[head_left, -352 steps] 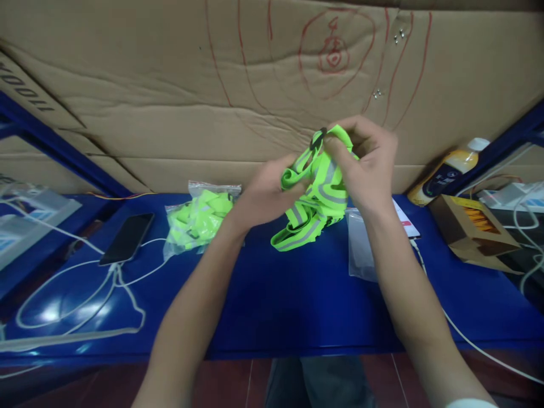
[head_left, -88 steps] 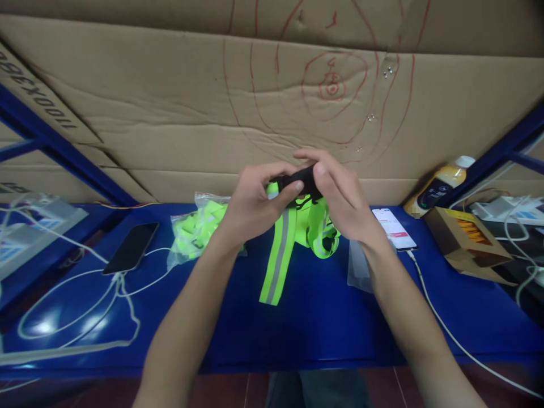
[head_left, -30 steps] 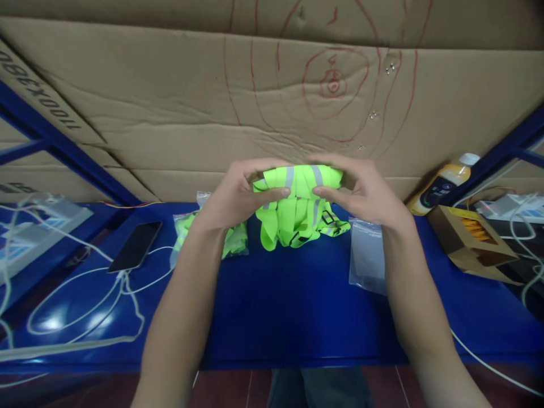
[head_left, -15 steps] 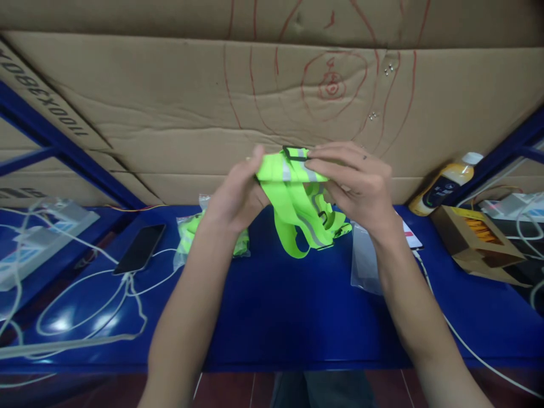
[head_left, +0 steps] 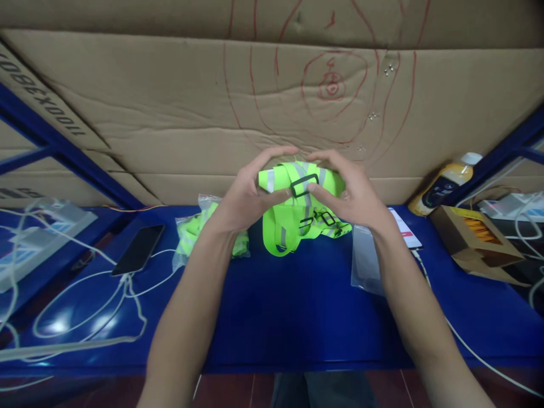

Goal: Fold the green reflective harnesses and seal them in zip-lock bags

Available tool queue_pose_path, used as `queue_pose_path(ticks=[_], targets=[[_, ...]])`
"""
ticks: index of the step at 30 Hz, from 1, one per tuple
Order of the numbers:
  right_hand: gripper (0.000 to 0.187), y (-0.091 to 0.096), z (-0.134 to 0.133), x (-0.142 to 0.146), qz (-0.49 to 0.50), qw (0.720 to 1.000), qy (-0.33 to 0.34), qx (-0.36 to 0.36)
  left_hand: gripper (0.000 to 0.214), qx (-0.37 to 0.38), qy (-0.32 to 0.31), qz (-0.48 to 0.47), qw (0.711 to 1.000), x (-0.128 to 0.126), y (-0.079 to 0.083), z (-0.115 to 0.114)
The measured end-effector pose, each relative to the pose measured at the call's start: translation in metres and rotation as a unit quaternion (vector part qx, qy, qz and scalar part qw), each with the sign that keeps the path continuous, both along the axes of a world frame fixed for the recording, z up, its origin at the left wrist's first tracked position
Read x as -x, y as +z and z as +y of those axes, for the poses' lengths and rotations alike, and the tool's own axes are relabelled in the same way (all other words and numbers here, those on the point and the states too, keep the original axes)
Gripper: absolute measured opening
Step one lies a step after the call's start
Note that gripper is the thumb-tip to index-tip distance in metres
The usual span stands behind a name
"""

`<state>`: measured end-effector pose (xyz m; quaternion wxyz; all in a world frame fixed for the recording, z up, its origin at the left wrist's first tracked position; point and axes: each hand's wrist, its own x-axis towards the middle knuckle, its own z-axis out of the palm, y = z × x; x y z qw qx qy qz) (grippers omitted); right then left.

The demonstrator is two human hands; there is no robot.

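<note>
Black rectangular buckle, lowered to the front of neon-yellow, grey-striped webbing bundle, clamped in grip of left hand and right hand over blue table; brown cardboard panel behind, printed "1100X380".

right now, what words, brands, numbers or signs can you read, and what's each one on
"1100X380": upside down on the left cardboard strip, its end cut off at the picture's edge.
"4": handwritten in red on the cardboard backing; other red marks there are unclear.
Bottle label and right-hand phone screen: too small to read.
Lower-left lettering: partial, unreadable.
Neon-green straps: no text seen.
</note>
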<state>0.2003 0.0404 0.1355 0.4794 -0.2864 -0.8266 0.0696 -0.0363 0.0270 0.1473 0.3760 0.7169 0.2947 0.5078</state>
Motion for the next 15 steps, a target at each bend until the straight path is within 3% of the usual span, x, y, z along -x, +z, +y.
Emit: queue_pose_path(ticks=[2,6,11,15], targets=[[0.033,0.000,0.000,0.000,-0.033,0.999,0.013,0.027,0.063,-0.014,-0.005,0.018,1.000,-0.002,0.001,-0.001],[0.045,0.005,-0.002,-0.004,-0.034,0.997,0.020,0.068,0.063,0.022,-0.005,-0.003,1.000,-0.007,-0.002,0.001],[0.043,0.007,-0.005,-0.005,-0.012,0.999,-0.041,-0.011,0.044,0.076,0.043,-0.019,0.996,-0.003,-0.013,0.012],[0.039,0.008,-0.009,-0.003,0.027,0.997,-0.060,-0.044,0.047,0.077,0.050,-0.005,0.996,0.007,-0.012,0.013]])
